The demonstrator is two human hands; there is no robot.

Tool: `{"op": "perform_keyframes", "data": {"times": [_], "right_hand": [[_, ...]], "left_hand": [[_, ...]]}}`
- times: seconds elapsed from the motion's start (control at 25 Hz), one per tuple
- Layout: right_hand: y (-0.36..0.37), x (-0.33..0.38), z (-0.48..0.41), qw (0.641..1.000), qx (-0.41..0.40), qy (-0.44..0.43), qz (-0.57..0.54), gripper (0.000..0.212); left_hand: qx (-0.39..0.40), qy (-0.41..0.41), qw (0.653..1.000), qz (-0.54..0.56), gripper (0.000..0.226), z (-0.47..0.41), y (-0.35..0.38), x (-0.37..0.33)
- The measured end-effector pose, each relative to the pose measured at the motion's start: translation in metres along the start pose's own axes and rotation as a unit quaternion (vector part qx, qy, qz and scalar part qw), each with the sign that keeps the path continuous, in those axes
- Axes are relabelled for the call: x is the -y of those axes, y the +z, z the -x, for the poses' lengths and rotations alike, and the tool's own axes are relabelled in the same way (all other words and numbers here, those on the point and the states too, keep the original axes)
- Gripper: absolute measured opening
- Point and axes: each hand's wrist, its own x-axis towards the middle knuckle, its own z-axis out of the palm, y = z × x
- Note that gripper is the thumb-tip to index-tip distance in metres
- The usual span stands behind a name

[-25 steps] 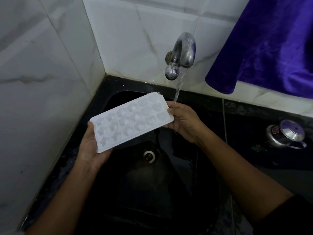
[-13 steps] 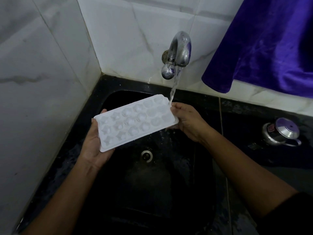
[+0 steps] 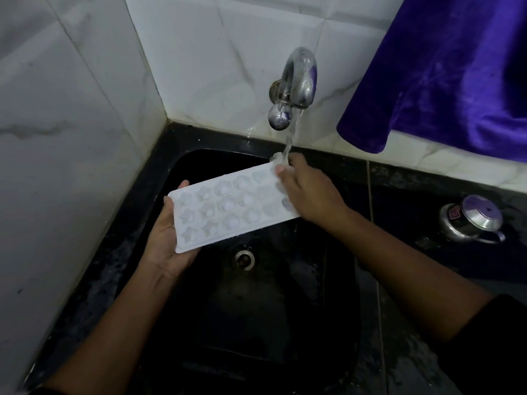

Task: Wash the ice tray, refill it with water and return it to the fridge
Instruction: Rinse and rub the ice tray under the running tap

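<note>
Ice tray (image 3: 228, 212): white plastic, matt, wet at its far end. Tap (image 3: 299, 78) and lidded pot (image 3: 470, 220) at the right edge of the worktop (image 3: 413, 195): polished metal, the tap water-spotted. Wall tiles (image 3: 199, 67): glossy, marble-veined; purple cloth (image 3: 456, 67): velvety sheen; sink (image 3: 256, 323): black, dull.

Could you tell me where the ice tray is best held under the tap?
By its short ends, one hand from each side: the ice tray is long and flat, its top all moulds. The left hand cups one end, the right hand grips the other.
</note>
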Motion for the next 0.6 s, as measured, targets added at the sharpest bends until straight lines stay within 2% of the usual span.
{"op": "perform_keyframes", "data": {"times": [0.08,0.12,0.24,0.32,0.44,0.52,0.6], "right_hand": [[0.006,-0.006,0.027,0.987,0.064,-0.084,0.118,0.081],[0.009,-0.009,0.042,0.974,0.072,-0.123,0.175,0.086],[0.011,-0.018,0.073,0.929,0.111,-0.213,0.281,0.09],[0.001,-0.018,0.063,0.92,0.112,-0.213,0.31,0.09],[-0.012,-0.012,0.044,0.926,0.081,-0.165,0.328,0.094],[-0.004,-0.016,0.054,0.924,0.086,-0.197,0.318,0.096],[0.0,-0.023,0.066,0.903,0.11,-0.255,0.329,0.095]], "left_hand": [[-0.006,0.016,1.0,-0.012,0.045,-0.002,-0.005,-0.005],[0.003,0.022,1.0,-0.022,0.043,-0.003,-0.006,-0.009],[0.053,0.02,0.996,-0.062,0.034,-0.005,-0.005,-0.013],[0.046,0.016,0.996,-0.075,0.037,-0.01,-0.004,-0.006],[0.021,0.005,0.999,-0.05,0.037,-0.02,-0.001,0.003],[0.016,0.004,0.999,-0.045,0.041,-0.025,0.002,0.0],[0.015,0.003,0.999,-0.042,0.04,-0.027,0.003,0.0]]}}
